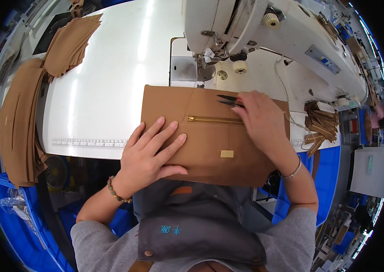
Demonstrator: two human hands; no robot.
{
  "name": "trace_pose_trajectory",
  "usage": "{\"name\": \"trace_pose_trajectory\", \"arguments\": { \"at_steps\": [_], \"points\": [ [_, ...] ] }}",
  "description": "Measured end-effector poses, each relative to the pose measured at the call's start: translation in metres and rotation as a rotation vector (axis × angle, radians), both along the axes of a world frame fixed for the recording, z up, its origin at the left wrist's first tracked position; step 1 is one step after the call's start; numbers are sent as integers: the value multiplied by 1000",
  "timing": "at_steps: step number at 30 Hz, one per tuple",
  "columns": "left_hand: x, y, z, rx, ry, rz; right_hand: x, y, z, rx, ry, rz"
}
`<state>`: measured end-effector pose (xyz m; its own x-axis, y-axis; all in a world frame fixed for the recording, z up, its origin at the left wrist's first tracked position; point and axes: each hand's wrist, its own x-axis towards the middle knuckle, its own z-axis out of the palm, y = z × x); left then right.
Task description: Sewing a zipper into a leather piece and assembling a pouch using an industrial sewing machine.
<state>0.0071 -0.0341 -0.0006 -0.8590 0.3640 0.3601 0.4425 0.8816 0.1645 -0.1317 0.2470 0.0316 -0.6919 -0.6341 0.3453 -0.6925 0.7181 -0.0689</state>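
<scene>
Closest to us, a dark grey cloth apron [201,233], on the near side of the white metal sewing machine [287,43]. Just in front of that machine lies the main piece, a broad, roughly rectangular brown fabric panel [205,140], spread mostly flat, its near edge reaching the apron. Look at it: a gold-toothed metal zipper [212,119] runs crosswise, its right end hidden behind the hand, with a small pale-yellow rectangular label [227,154] below and faint seam lines above.

Here's the left hand [150,152], left of the machine's needle, fingers spread, pressing down on the panel and gripping nothing. The right hand [263,120], right of the needle, is clenched around small black-bladed snips [229,101], blades pointing left, slightly parted over the panel.

Right of the needle, a bundle of thin brown fabric strips [322,123]. Farther out, left of the machine, a fanned stack of brown fabric pieces [72,45].
</scene>
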Motion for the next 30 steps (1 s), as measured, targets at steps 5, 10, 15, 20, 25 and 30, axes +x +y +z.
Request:
{"name": "trace_pose_trajectory", "arguments": {
  "at_steps": [5,10,15,20,25,30],
  "points": [
    [-2,1,-1,-8,42,2,-4,-51,-9,133,88,157],
    [0,0,-3,-1,32,-8,-20,-49,-1,101,91,212],
    [-2,0,-4,-14,93,-9,-53,-40,-2,180,116,142],
    [0,0,-2,1,64,-21,-58,-36,-10,154,49,202],
    [-1,1,-5,-51,140,-15,-41,49,10,114,44,-281],
    [-1,1,-9,-67,172,-88,-32,129,5,75,245,-298]
  ]
}}
